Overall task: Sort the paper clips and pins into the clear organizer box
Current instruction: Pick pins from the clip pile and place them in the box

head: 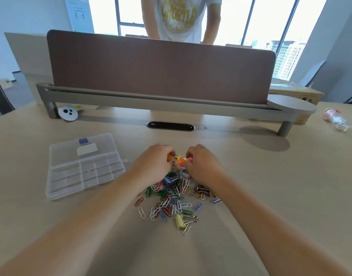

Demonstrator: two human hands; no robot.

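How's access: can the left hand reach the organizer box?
Probably yes: the organizer box lies open left of the left hand, bare desk between; its fingers pinch an orange pin.

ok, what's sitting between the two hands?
Head view: an orange round-headed pin lies between the left hand, pinching an orange piece, and the right hand, pinching a pink piece.

I have a single view here: a wide-angle camera worn on the head, facing forward and tilted down, close above the near side of the tabletop [260,186]. The paper clips [167,204] sit just below centre frame, while the divider screen [161,70] and windows [270,20] fill the far, upper part.
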